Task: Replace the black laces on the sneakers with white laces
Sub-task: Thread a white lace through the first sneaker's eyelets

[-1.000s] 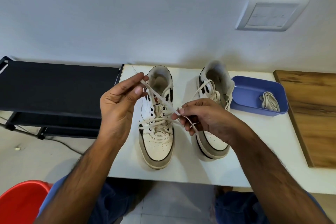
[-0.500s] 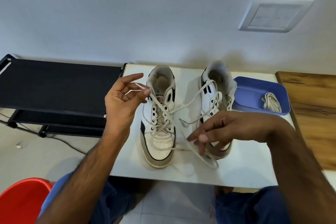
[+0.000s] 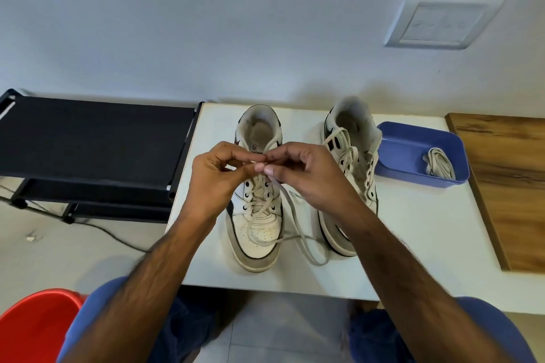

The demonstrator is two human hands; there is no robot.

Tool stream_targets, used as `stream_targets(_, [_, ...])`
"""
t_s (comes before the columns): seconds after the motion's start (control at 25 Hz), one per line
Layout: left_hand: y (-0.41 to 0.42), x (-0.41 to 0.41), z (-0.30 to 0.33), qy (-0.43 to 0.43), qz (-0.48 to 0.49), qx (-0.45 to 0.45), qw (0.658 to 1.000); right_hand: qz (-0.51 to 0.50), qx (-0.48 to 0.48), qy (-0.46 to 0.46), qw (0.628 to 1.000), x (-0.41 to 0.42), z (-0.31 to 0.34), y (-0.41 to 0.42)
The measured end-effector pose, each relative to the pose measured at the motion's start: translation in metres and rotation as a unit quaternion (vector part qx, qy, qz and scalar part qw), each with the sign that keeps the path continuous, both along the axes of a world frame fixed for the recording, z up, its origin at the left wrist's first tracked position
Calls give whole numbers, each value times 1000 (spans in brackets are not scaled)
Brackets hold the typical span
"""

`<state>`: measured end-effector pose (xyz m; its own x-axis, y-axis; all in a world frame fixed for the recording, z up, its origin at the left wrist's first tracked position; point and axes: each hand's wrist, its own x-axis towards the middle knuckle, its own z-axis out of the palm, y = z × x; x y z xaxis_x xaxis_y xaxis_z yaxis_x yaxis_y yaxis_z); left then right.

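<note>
1. Head view: left hand [image 3: 216,174] and right hand [image 3: 306,169] meet fingertip to fingertip above the left sneaker [image 3: 256,200], both pinching the white lace [image 3: 290,209] near its end.
2. Head view: from the pinch, the lace trails toward the person, looping over the toe and onto the table [image 3: 413,244]. The next open eyelets lie directly beneath the grip, equally near both hands.
3. Head view: right sneaker [image 3: 349,162] stands just beside; another lace bundle [image 3: 438,166] rests in the blue tray [image 3: 398,141].
</note>
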<state>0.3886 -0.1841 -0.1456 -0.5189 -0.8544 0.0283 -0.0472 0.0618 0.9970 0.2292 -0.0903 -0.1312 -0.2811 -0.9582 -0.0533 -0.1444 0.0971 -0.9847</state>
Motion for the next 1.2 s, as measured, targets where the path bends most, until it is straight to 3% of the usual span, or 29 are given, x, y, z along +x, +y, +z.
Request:
stream_targets(0.12, [-2, 1, 1, -14, -14, 29, 999, -24, 1, -15, 1000, 3, -4, -2])
stream_targets(0.2, [-4, 2, 1, -56, 1, -10, 998, -38, 16, 3, 999, 3, -6, -3])
stream_targets(0.32, [-10, 5, -6, -203, 58, -111, 971, -55, 42, 70, 995, 4, -7, -2])
stream_targets(0.48, [-7, 0, -14, -329, 28, -84, 940, -58, 36, 158, 985, 10, -11, 0])
stream_targets(0.68, [-17, 6, -2, -333, 18, -25, 942, -11, 26, 352, 936, 21, -15, -2])
stream_targets(0.88, [-27, 19, -1, -294, -12, 30, 955, 16, 2, 453, 891, 34, -12, -6])
stream_targets(1.2, [-32, 24, 0, -261, -30, 58, 963, -7, 37, 435, 900, 42, -17, -14])
